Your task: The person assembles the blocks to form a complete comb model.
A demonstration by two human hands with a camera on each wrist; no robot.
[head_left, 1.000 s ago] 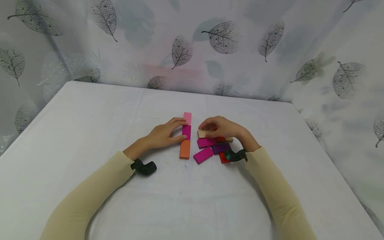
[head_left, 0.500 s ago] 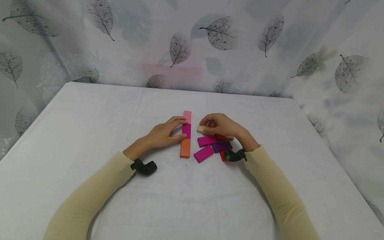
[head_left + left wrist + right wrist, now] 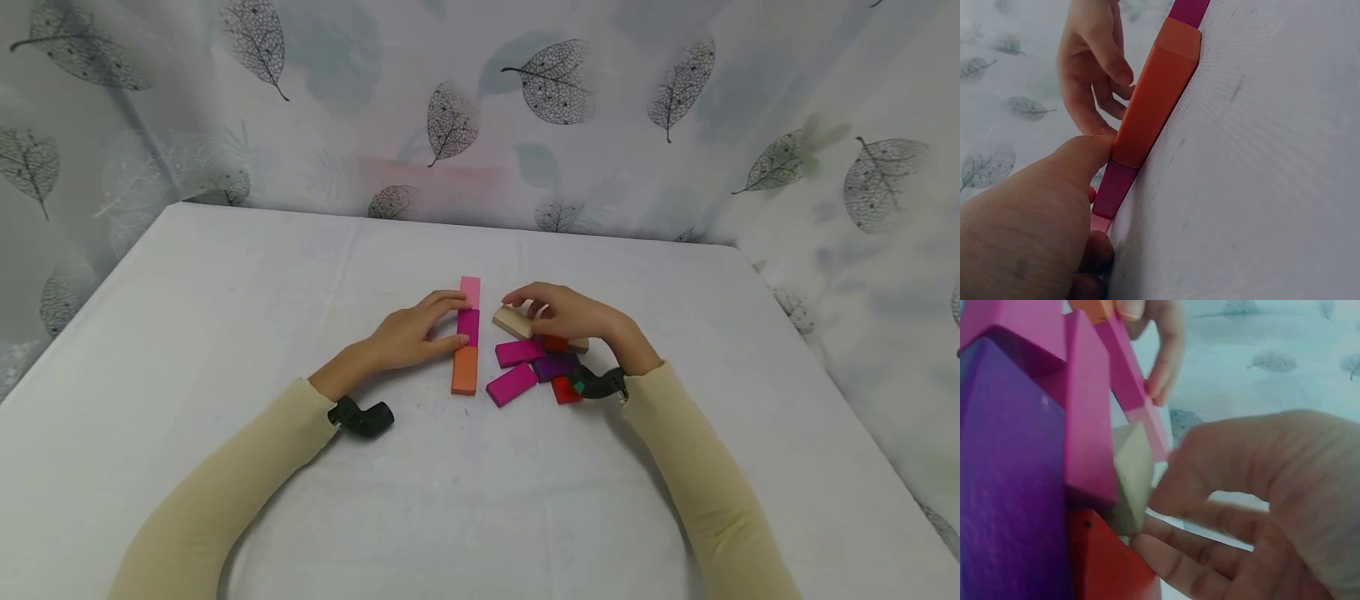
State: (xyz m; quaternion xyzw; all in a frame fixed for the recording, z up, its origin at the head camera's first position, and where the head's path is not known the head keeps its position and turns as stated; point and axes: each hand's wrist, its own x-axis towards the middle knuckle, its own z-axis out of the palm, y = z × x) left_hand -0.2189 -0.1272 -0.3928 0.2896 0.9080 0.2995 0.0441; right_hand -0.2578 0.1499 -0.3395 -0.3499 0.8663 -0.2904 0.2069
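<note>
My left hand [image 3: 408, 335] rests along a straight row of rectangular blocks, thumb and fingertips touching its side and top. From far to near the row has a light pink block [image 3: 470, 289], a magenta block [image 3: 468, 325] and an orange block [image 3: 464, 372]. To the right, my right hand [image 3: 576, 319] pinches the end of a beige wooden block [image 3: 513, 322], which lies at a slant beyond the loose pile. In the right wrist view the thumb [image 3: 1169, 494] meets the beige block's edge [image 3: 1135, 469], other fingers below it.
Beside the row lie loose magenta blocks [image 3: 512, 385], a purple block [image 3: 556, 367], a red block [image 3: 566, 390] and a red-orange block [image 3: 555, 342] partly under the right hand. A second beige block [image 3: 578, 345] shows at the pile's right. White cloth covers the table [image 3: 315, 517].
The beige block has moved slightly away from the pile and turned to a slant. My right hand has shifted a little right, uncovering more of it. The left hand stays on the row.
</note>
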